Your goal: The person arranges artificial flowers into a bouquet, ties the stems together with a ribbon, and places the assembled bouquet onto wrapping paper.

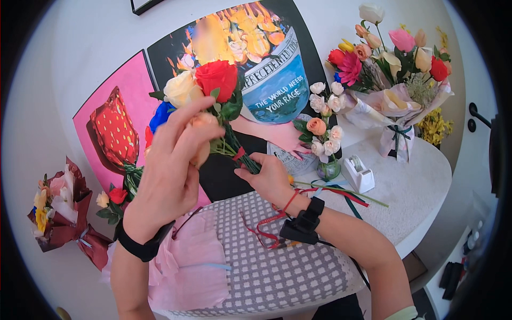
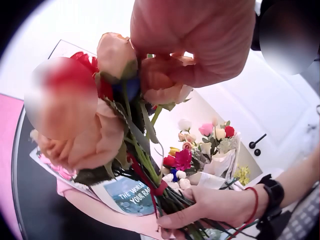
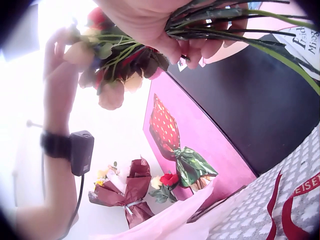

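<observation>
A bunch of artificial flowers is held up over the table, with a red rose (image 1: 216, 80), a cream rose (image 1: 183, 89) and several peach blooms. My right hand (image 1: 270, 178) grips its green stems (image 2: 197, 220) just below a red ribbon tie (image 1: 239, 154). Around a peach rose (image 2: 167, 92) at the side of the bunch, my left hand (image 1: 168, 165) curls its thumb and fingers. The left wrist view has a larger peach rose (image 2: 95, 145) nearer the camera. Stem ends (image 3: 280, 55) stick out past my right hand in the right wrist view.
Pink wrapping paper (image 1: 186, 266) and loose red ribbon (image 1: 261, 232) lie on a checked cloth (image 1: 282, 272). A tape dispenser (image 1: 359, 174) and a small glass vase (image 1: 328, 169) stand at the right, before a wrapped bouquet (image 1: 394, 106). Another bouquet (image 1: 66, 208) is at left. Pictures lean behind.
</observation>
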Action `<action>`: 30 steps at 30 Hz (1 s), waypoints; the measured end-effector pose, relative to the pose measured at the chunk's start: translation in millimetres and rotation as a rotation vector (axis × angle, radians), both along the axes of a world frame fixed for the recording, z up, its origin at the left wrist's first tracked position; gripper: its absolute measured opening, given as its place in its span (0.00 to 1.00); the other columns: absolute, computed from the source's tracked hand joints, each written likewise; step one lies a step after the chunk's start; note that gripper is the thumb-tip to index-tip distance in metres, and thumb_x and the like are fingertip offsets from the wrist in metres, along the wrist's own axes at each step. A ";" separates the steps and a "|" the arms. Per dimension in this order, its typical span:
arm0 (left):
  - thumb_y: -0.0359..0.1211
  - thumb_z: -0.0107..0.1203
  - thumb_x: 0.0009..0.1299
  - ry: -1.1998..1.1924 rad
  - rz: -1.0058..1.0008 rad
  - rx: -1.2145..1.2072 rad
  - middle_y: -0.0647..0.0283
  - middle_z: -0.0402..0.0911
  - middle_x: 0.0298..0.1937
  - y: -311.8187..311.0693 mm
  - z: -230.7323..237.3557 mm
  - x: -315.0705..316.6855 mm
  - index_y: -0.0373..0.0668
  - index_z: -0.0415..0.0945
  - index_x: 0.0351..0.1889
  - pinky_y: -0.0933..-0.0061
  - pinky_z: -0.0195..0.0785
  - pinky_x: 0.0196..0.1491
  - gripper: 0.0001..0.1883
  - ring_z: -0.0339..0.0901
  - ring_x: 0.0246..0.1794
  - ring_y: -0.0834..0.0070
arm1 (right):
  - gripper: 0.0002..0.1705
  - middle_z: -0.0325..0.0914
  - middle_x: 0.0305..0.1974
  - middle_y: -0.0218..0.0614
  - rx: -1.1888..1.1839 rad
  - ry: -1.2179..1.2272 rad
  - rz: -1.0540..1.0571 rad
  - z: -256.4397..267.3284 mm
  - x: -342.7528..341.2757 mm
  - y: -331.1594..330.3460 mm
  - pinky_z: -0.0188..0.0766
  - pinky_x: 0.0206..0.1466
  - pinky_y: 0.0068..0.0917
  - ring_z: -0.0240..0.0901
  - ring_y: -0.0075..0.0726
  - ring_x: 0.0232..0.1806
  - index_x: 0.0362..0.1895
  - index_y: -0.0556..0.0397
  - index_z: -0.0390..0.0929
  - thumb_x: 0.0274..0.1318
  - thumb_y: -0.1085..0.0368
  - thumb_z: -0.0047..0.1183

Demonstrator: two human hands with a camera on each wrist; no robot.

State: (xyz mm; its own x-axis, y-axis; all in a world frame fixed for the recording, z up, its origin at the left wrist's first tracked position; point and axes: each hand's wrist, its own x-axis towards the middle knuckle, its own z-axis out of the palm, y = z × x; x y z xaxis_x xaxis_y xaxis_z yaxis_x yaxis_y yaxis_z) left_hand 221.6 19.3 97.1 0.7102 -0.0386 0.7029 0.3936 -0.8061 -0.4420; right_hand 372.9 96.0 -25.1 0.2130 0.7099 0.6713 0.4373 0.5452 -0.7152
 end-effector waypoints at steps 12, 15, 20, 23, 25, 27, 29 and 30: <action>0.26 0.58 0.47 -0.323 0.135 0.246 0.58 0.65 0.55 17.1 -2.2 3.9 0.44 0.64 0.53 0.65 0.52 0.52 0.31 0.64 0.53 0.62 | 0.12 0.74 0.16 0.32 -0.067 0.216 0.367 -10.2 -3.3 14.0 0.62 0.22 0.25 0.68 0.24 0.17 0.20 0.54 0.76 0.42 0.58 0.59; 0.26 0.58 0.47 -0.256 0.243 0.197 0.60 0.68 0.51 20.0 6.5 -2.8 0.44 0.67 0.50 0.65 0.52 0.53 0.28 0.64 0.52 0.63 | 0.11 0.75 0.18 0.29 -0.144 0.319 0.486 -3.1 -2.8 3.1 0.59 0.20 0.18 0.64 0.17 0.17 0.20 0.57 0.74 0.44 0.62 0.59; 0.29 0.52 0.49 -0.217 0.267 0.234 0.57 0.69 0.49 19.4 5.5 3.6 0.43 0.75 0.40 0.55 0.48 0.56 0.17 0.59 0.55 0.57 | 0.08 0.76 0.23 0.31 -0.141 0.249 0.485 -5.5 -3.5 2.9 0.63 0.24 0.15 0.68 0.17 0.23 0.26 0.57 0.74 0.47 0.65 0.57; 0.29 0.50 0.47 -0.215 0.336 0.218 0.54 0.68 0.49 15.1 2.9 3.8 0.45 0.76 0.39 0.53 0.44 0.58 0.18 0.58 0.56 0.55 | 0.08 0.76 0.22 0.31 -0.085 0.148 0.399 -9.6 -5.1 7.1 0.63 0.24 0.15 0.69 0.17 0.23 0.26 0.57 0.74 0.47 0.66 0.57; 0.30 0.49 0.46 -0.223 0.329 0.205 0.53 0.67 0.49 10.9 2.6 6.3 0.47 0.77 0.38 0.51 0.40 0.59 0.18 0.57 0.56 0.55 | 0.09 0.76 0.20 0.31 -0.065 0.185 0.400 -11.6 -8.2 7.2 0.63 0.24 0.19 0.68 0.18 0.21 0.25 0.57 0.74 0.45 0.64 0.58; 0.29 0.50 0.48 -0.186 0.318 0.250 0.55 0.66 0.51 4.7 3.6 7.6 0.48 0.77 0.37 0.51 0.39 0.60 0.16 0.56 0.57 0.56 | 0.11 0.76 0.18 0.32 -0.046 0.223 0.402 -14.2 -9.5 9.8 0.63 0.25 0.22 0.68 0.19 0.20 0.24 0.57 0.75 0.43 0.63 0.59; 0.29 0.50 0.50 -0.146 0.330 0.300 0.57 0.65 0.53 6.2 6.5 7.3 0.49 0.76 0.39 0.52 0.39 0.60 0.17 0.56 0.57 0.57 | 0.12 0.75 0.18 0.35 -0.017 0.193 0.323 -17.6 -9.4 15.1 0.65 0.26 0.25 0.71 0.27 0.20 0.24 0.56 0.76 0.42 0.61 0.60; 0.28 0.50 0.51 -0.107 0.339 0.352 0.59 0.64 0.55 7.6 9.2 7.6 0.50 0.75 0.42 0.52 0.39 0.61 0.18 0.55 0.58 0.57 | 0.12 0.75 0.18 0.35 -0.017 0.192 0.323 -17.8 -9.5 13.5 0.65 0.26 0.25 0.71 0.27 0.20 0.24 0.56 0.76 0.42 0.61 0.60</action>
